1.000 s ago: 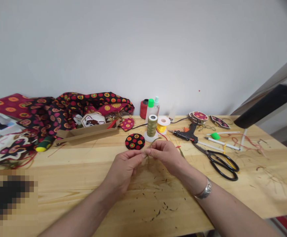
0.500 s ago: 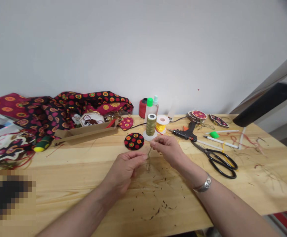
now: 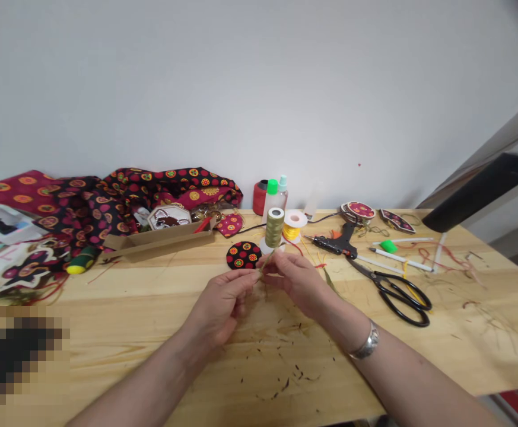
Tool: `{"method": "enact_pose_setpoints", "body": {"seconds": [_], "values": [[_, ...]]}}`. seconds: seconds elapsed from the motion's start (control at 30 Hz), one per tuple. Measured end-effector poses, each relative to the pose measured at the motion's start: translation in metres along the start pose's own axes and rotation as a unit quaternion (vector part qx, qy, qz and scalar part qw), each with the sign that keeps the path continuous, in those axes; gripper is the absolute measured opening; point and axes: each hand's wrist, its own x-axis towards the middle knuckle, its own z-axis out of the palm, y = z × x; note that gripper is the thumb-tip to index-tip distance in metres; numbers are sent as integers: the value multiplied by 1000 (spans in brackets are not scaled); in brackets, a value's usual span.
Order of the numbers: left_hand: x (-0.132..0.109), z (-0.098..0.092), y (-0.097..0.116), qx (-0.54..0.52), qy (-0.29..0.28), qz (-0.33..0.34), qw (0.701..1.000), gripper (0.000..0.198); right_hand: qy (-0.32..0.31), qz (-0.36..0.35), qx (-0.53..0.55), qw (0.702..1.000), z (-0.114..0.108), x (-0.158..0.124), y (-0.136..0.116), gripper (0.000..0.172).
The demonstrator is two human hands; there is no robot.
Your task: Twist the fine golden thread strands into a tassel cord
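Over the middle of the wooden table, my left hand pinches an olive-green thread between thumb and forefinger. Close beside it, my right hand is closed on the same thread, its fingertips nearly meeting the left ones. Part of the thread is hidden by the fingers. Just behind the hands stand an olive thread spool and a spool of yellow cord. A round black patterned fabric piece lies flat beyond my left hand. Olive strands show past my right wrist.
Black-handled scissors and a glue gun lie to the right, near white sticks. At the left are a long cardboard box and bunched patterned cloth. Bottles stand by the wall. Dark scraps litter the front.
My right hand has turned and come closer to my left, its fingers now further round the thread. Olive strands now show beyond the right wrist. The view has shifted slightly.
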Motion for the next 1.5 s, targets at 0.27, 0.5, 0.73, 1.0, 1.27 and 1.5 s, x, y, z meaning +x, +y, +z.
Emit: {"method": "enact_pose_setpoints", "body": {"seconds": [0.27, 0.5, 0.73, 1.0, 1.27, 1.5], "values": [[-1, 0, -3, 36, 8, 38, 999, 22, -96, 50, 26, 994, 5, -7, 2, 28], [-4, 2, -1, 46, 5, 45, 998, 21, -22, 48, -60, 997, 4, -6, 2, 25], [-2, 1, -3, 86, -9, 63, 994, 22, 29, 13, -145, 989, 3, -4, 2, 24], [-4, 2, -3, 81, -10, 44, 996, 23, 40, -23, -187, 981, 4, -5, -3, 17], [-4, 1, -2, 72, -25, 38, 996, 23, 46, -14, -188, 981, 2, -3, -4, 15], [-3, 1, -4, 62, -28, 29, 997, 22, 45, -15, -203, 978, 1, -3, -4, 15]]}}
